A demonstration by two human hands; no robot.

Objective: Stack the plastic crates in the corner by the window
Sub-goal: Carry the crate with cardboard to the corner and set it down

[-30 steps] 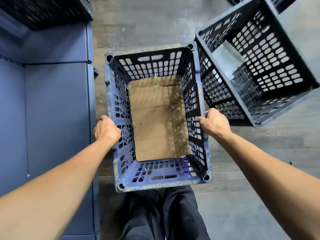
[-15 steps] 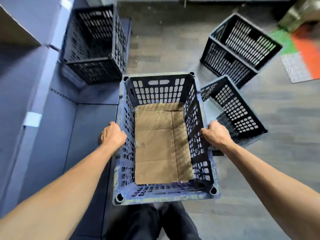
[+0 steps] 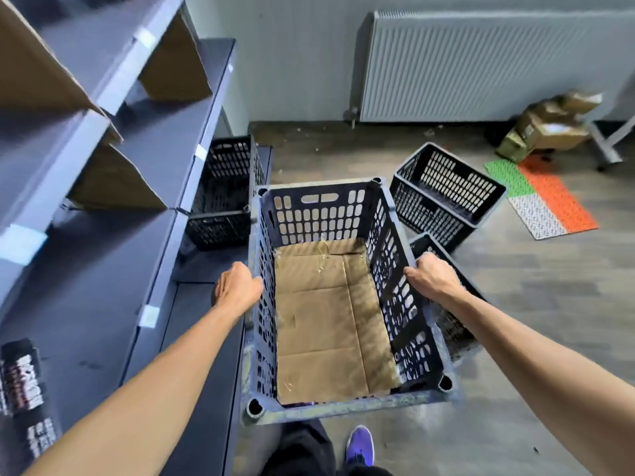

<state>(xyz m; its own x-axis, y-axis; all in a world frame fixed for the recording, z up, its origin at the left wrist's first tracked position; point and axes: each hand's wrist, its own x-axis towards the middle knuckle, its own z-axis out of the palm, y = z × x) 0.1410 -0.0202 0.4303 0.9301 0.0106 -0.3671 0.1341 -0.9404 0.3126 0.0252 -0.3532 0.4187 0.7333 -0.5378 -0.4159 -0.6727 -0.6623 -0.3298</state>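
I hold a dark blue perforated plastic crate point(image 3: 323, 207) off the floor in front of me; brown cardboard lines its bottom. My left hand point(image 3: 237, 292) grips its left long rim and my right hand point(image 3: 433, 278) grips its right long rim. A black crate point(image 3: 446, 190) stands on the floor to the right. Another black crate point(image 3: 460, 324) lies partly hidden behind my right arm and the held crate. A third black crate point(image 3: 223, 197) sits on the low shelf at the left.
Dark blue shelving point(image 3: 103, 255) with cardboard dividers runs along the left. A white radiator point(image 3: 481, 67) hangs on the far wall. Cardboard boxes point(image 3: 546, 125) and a green, white and orange mat point(image 3: 543, 197) lie at the far right. My purple shoe point(image 3: 360, 444) shows below.
The view has tilted up from the floor to the far wall. The held crate has risen and come away from the crates on the floor; both hands keep their grip.
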